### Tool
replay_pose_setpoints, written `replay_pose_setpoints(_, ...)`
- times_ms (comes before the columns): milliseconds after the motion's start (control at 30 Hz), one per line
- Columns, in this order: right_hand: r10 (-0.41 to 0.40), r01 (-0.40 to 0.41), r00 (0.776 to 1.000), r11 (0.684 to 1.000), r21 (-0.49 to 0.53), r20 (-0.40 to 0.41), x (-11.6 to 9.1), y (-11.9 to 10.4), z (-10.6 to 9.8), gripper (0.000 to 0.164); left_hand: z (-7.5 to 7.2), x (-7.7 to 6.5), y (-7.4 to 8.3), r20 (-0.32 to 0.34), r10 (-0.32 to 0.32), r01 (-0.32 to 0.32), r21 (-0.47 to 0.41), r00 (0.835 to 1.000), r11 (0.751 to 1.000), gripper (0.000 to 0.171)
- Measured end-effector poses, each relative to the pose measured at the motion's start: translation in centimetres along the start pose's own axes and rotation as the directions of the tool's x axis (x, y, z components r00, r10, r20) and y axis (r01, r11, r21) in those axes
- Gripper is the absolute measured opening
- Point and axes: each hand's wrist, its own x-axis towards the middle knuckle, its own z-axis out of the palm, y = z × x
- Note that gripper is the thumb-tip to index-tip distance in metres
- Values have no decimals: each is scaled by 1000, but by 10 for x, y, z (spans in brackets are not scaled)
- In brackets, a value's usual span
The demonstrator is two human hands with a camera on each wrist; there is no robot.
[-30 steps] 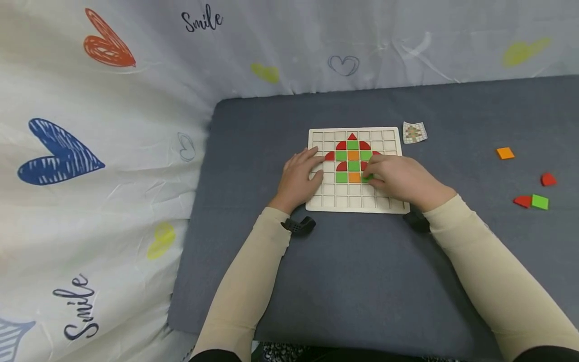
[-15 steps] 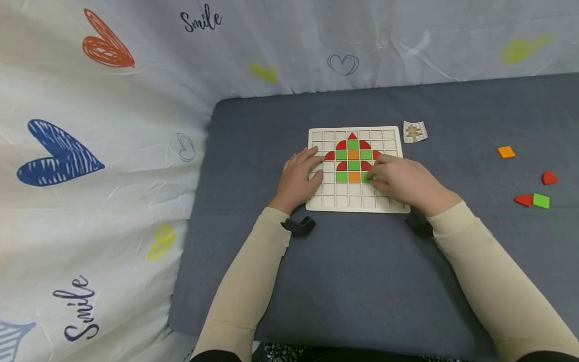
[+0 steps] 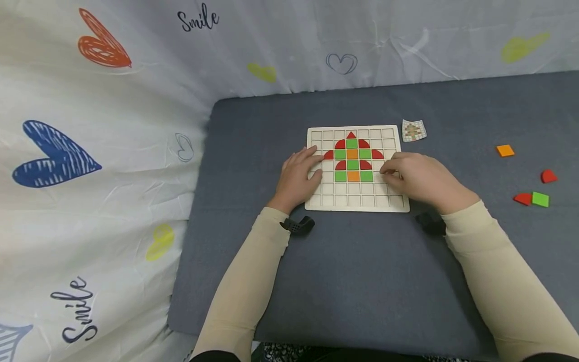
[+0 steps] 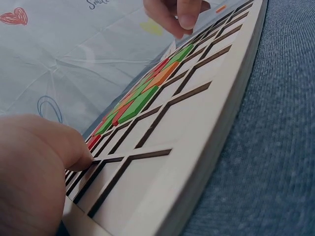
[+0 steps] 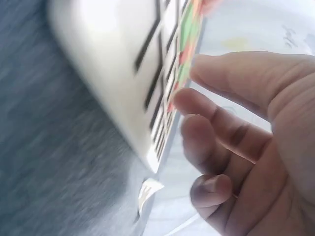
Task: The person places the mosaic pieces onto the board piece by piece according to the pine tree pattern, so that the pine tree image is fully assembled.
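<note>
A pale grid board point(image 3: 357, 203) lies on the grey tabletop, with red, green and orange tiles set in its cells as a stepped tree shape. At its lowest row, a green tile point(image 3: 366, 176) sits flat at the right end beside an orange tile point(image 3: 354, 176). My left hand point(image 3: 296, 178) rests on the board's left edge, fingers spread and thumb on the grid. Over the board's right side hovers my right hand point(image 3: 413, 178), its fingers loosely bent. In the right wrist view nothing shows between thumb and fingertips.
A small patterned card point(image 3: 413, 130) lies by the board's upper right corner. Farther right are loose tiles: an orange square point(image 3: 505, 150), a red piece point(image 3: 549, 176), another red piece point(image 3: 522, 199) and a green square point(image 3: 540, 199). A white printed curtain point(image 3: 289, 45) borders the table.
My right hand has let go of the green tile at the right end of the lowest row and moved right, uncovering it. My left hand stays on the board's edge.
</note>
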Motion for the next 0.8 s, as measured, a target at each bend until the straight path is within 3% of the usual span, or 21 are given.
replay_pose_setpoints(467,66,-69,996,996,-53,-57,-26,22,-2,18,0,0,-1,0,-4,4,4,1000,1000,42)
replay_pose_setpoints(800,143,-147,985,988,-38,-93,-63,42,-7,20,1,1,-1,-3,0,0,5,1000,1000,41)
